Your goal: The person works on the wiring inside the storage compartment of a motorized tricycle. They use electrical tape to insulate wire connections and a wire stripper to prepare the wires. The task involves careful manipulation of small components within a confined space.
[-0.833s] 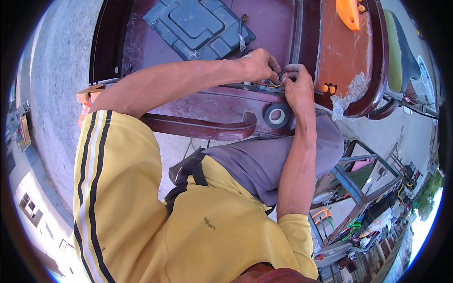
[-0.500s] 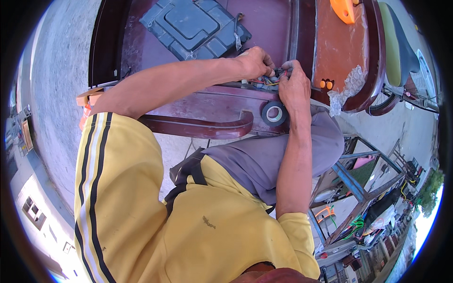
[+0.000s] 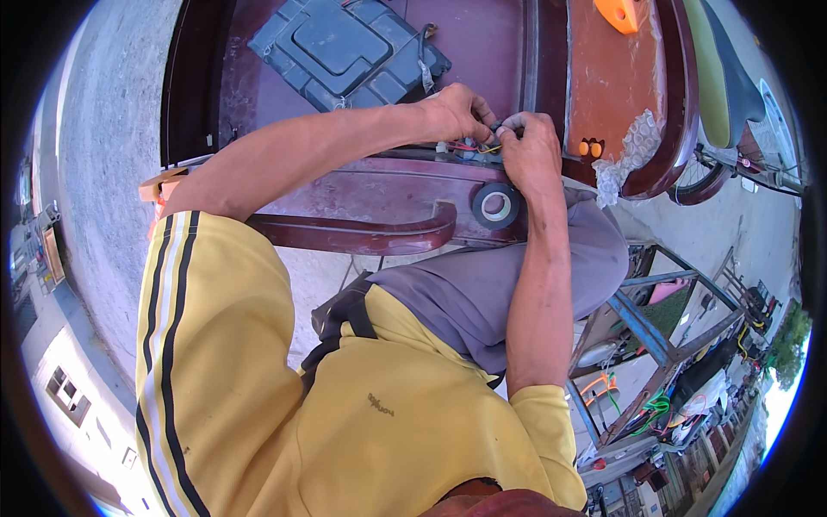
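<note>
My left hand (image 3: 458, 110) reaches in from the left and is closed in a pinch, thumb and forefinger on thin wires. Against its fingertips, my right hand (image 3: 532, 153) is also closed, pinching at the same spot. Below the fingertips a bunch of coloured wires (image 3: 482, 148), red, yellow and blue among them, comes out at the edge of a dark red vehicle body. Fingers hide the exact point where the wires are gripped. A roll of black tape (image 3: 481, 207) lies flat on the dark red panel (image 3: 379, 185), just below my right hand.
A dark grey plastic cover or case (image 3: 340, 47) lies beyond my left forearm. Bubble wrap (image 3: 637, 146) hangs at a brown panel (image 3: 613, 77) on the right, with an orange part (image 3: 618, 13) on it. A curved dark red rail (image 3: 362, 233) runs nearer me. A metal frame (image 3: 642, 327) stands lower right.
My right fingertips have come in closer to the left ones, and less of the red wire shows between the hands. The view has shifted slightly; the tape roll stays on the panel.
</note>
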Motion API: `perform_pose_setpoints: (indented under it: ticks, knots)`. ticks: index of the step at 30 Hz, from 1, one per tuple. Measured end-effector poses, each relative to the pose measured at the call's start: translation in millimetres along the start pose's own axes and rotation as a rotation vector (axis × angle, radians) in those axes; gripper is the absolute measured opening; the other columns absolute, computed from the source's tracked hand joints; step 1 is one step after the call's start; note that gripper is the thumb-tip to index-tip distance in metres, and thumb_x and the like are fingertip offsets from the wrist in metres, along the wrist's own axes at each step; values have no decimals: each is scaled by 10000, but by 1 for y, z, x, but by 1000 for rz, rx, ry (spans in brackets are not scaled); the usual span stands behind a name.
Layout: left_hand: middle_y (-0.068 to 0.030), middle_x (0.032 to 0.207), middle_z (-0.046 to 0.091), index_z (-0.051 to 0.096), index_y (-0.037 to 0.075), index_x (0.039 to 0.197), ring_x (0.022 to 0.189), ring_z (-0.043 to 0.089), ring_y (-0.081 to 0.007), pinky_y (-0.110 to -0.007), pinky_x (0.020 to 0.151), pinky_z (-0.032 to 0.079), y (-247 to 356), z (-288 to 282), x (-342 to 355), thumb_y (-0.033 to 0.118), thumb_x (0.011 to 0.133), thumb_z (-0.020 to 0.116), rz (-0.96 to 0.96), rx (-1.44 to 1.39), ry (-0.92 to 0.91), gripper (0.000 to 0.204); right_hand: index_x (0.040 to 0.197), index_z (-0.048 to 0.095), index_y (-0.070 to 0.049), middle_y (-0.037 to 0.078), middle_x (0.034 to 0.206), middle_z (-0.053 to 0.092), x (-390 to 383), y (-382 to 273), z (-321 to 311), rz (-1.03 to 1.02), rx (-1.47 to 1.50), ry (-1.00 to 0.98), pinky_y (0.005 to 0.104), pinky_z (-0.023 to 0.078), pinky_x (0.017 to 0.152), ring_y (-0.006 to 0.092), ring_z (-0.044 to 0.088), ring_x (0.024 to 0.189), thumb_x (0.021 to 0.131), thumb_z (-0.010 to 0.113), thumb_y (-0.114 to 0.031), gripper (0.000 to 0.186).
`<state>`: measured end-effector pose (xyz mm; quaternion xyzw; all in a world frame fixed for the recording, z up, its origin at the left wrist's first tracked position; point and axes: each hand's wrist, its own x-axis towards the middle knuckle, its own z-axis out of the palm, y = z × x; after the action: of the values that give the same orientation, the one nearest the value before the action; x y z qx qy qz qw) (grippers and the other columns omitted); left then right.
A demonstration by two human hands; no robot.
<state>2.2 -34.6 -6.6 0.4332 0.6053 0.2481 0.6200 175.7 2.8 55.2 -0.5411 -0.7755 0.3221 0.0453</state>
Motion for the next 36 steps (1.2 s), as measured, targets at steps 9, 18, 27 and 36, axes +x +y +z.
perform_pose_setpoints:
  ticks: [9,18,27,36]
  knots:
    - [-115,939,754,764,26,1054,842,693,-193,-338,791,561,11,7,-7,161,799,800,-7,99,131,290,979,693,45,254,1135,611,0,4,1,-24,-63,60,476,513,929,425,636,1055,875,642,-111,194]
    - [-63,958,709,718,-7,984,887,633,-158,-301,808,517,-1,4,-2,41,873,736,-83,-189,55,123,1013,666,110,278,1122,590,-4,-8,4,-2,-177,116,478,532,906,440,645,1032,866,653,-69,232]
    - [-35,917,679,695,13,954,855,609,-128,-302,763,507,1,-3,-6,40,874,746,-139,-432,-63,99,1022,625,118,287,1104,585,-4,-10,7,29,-192,138,494,535,891,454,648,1019,869,658,-60,237]
    - [-15,814,655,728,39,940,763,560,-118,-294,674,461,14,-8,-15,227,858,795,-119,-225,-36,216,978,666,59,250,1080,608,-2,-5,5,-7,-117,143,478,521,891,428,643,1021,890,649,-78,164]
